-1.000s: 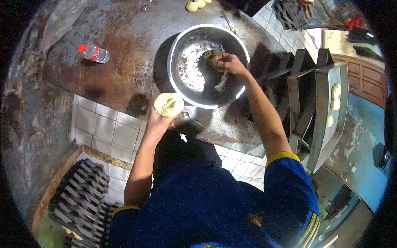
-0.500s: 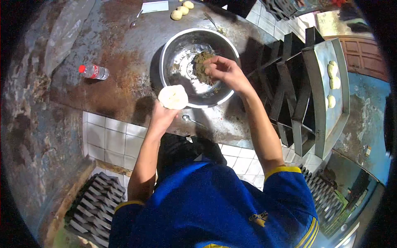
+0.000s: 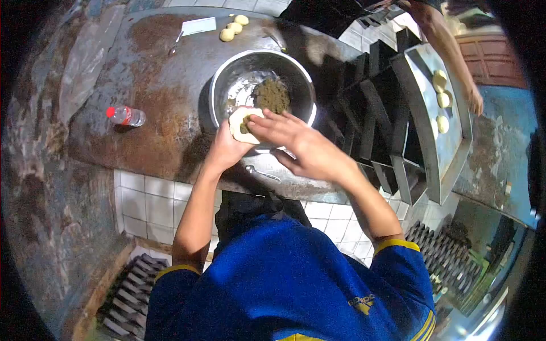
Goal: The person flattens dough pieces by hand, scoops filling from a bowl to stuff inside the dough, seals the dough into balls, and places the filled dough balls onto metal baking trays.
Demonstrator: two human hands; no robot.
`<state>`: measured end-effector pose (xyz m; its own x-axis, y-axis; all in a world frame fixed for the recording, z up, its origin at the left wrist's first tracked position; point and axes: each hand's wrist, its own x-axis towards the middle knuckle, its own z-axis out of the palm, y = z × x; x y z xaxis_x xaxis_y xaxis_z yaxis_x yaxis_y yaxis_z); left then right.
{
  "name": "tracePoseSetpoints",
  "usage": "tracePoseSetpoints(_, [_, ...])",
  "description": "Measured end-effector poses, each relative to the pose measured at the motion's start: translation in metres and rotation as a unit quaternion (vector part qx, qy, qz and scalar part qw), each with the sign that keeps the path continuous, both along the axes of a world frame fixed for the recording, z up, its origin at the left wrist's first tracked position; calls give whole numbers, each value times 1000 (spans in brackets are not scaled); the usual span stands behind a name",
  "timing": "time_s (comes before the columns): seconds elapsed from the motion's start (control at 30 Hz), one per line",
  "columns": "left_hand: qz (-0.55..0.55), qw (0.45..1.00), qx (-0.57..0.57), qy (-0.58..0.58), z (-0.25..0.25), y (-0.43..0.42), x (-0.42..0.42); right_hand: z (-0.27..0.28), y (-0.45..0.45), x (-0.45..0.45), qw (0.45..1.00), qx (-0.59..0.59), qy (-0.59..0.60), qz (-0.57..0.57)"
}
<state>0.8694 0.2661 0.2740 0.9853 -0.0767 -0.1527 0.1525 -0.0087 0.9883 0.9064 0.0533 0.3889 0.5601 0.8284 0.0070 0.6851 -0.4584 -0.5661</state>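
Note:
A flattened round of pale dough (image 3: 238,121) rests in my left hand (image 3: 223,149), whose fingers curl round it at the near left rim of a metal bowl (image 3: 215,85). Some greenish-brown filling (image 3: 247,124) sits in the middle of the dough. My right hand (image 3: 301,146) reaches over it, fingers stretched out and fingertips at the filling. Inside the bowl lies a crumbly mound of the same filling (image 3: 272,95). A metal spoon (image 3: 263,173) lies on the table below the bowl.
On the worn table (image 3: 153,74) are a red-capped bottle (image 3: 126,116), dough balls (image 3: 234,28), a white card (image 3: 199,26) and another utensil (image 3: 177,43). Stacked trays stand at right, the top tray (image 3: 452,145) holding dough pieces. Another person's arm (image 3: 446,42) reaches down beside it.
My right hand has moved from the bowl to the dough in my left hand, where filling now shows. Another person's arm has appeared at the upper right.

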Motion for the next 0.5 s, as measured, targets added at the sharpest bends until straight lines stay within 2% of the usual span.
tracePoseSetpoints(0.03, [-7, 1000, -2, -2, 0, -2, 1, 6, -6, 10, 998, 40, 43, -2])
tracePoseSetpoints(0.1, [-91, 993, -74, -13, -2, -7, 3, 36, -12, 10, 997, 33, 31, -63])
tracePoseSetpoints(0.13, [-148, 983, -104, 27, 14, -10, 9, 35, -12, 5, 994, 67, -10, -82])
tracePoseSetpoints(0.27, [-252, 967, -28, 15, 46, -18, 24, 40, -21, 4, 997, -3, -16, -75])
tracePoseSetpoints(0.3, [-253, 967, -26, 12, 55, -20, 24, 42, -26, 4, 994, 35, 22, -101])
tracePoseSetpoints(0.37, [-233, 963, -133, 6, 78, -23, 23, 44, -34, 4, 978, 112, 99, -149])
tracePoseSetpoints(0.4, [-250, 956, -154, 25, 78, -21, 22, 39, -36, 2, 968, 166, 97, -162])
tracePoseSetpoints(0.43, [-253, 956, -151, 23, 80, -26, 19, 38, -42, -1, 967, 169, 94, -163])
tracePoseSetpoints(0.5, [-234, 951, -201, 1, 86, -36, 13, 37, -55, -3, 878, 253, 347, -213])
